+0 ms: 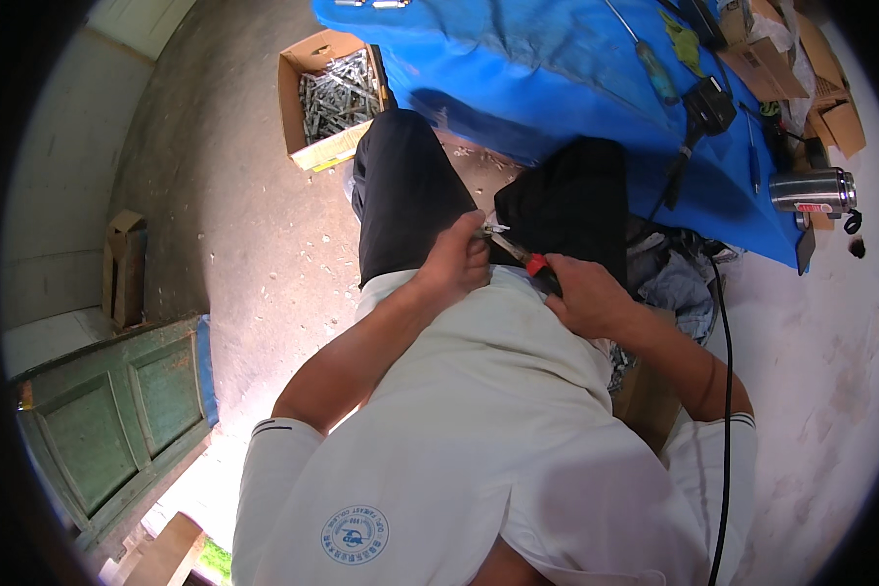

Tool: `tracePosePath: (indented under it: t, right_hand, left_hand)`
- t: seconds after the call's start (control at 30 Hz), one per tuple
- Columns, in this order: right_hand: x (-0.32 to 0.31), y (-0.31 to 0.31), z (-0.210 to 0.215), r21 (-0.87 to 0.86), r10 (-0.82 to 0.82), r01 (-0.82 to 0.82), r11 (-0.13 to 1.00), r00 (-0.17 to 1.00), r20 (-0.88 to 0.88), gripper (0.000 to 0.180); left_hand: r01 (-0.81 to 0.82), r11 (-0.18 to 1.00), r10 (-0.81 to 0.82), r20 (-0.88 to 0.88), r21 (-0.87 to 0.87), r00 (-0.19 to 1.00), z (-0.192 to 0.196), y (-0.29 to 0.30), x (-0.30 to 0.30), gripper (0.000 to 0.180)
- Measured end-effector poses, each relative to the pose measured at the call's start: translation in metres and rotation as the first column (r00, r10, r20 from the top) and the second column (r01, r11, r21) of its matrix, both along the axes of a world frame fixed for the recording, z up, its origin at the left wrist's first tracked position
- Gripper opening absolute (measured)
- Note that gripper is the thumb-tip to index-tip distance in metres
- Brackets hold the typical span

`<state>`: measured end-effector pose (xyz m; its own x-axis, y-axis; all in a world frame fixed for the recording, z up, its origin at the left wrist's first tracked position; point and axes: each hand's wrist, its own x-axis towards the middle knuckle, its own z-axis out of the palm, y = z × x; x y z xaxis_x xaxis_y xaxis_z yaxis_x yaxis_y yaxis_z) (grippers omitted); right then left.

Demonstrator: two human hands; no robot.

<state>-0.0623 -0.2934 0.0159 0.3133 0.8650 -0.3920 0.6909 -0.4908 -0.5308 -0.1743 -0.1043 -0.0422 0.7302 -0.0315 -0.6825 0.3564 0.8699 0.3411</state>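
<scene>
My left hand (459,256) is closed above my lap, pinching a small pale metallic piece (493,229) between thumb and fingers. Its exact kind is too small to make out. From the other side, my right hand (588,296) grips a hand tool with a red and black handle (536,263). The narrow metal end of this tool reaches to the piece at my left fingertips. Whether it touches the piece or grips it, I cannot tell. Part of the handle is hidden in my right palm.
An open cardboard box (308,156) full of small metal parts stands beyond my left knee. A blue-covered table (547,68) lies ahead, bearing a screwdriver (657,74), a black power tool (709,105) and a steel flask (811,190). A black cable (728,391) runs down at my right.
</scene>
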Motion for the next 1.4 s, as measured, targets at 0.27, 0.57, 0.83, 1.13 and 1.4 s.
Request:
tracePosePath:
  t: [0.27,0.57,0.83,1.13,1.4]
  right_hand:
    - [0.035,-0.004,0.027,-0.418,-0.523,0.315,0.852,0.554,-0.648,0.039]
    - [0.066,-0.013,-0.025,-0.486,-0.503,0.212,0.848,0.029,-0.864,0.028]
    - [0.053,-0.018,-0.026,-0.444,-0.458,0.286,0.849,-0.022,-0.889,0.031]
    - [0.061,-0.001,-0.001,-0.435,-0.457,0.163,0.885,0.139,-0.878,0.053]
    - [0.038,-0.002,0.04,-0.175,-0.32,0.398,0.901,0.335,-0.886,0.036]
  left_hand:
    - [0.01,0.997,-0.016,0.081,0.081,0.997,0.012,-0.005,0.004,0.04]
    - [0.04,0.999,-0.043,0.129,0.028,0.991,0.005,0.001,0.0,0.045]
    - [0.019,1.0,-0.021,0.083,0.021,0.996,0.003,0.0,0.002,0.049]
    - [0.044,0.999,-0.044,0.102,0.003,0.994,0.003,-0.002,0.003,0.045]
    - [0.096,0.992,-0.086,0.111,-0.083,0.99,0.003,0.003,0.001,0.048]
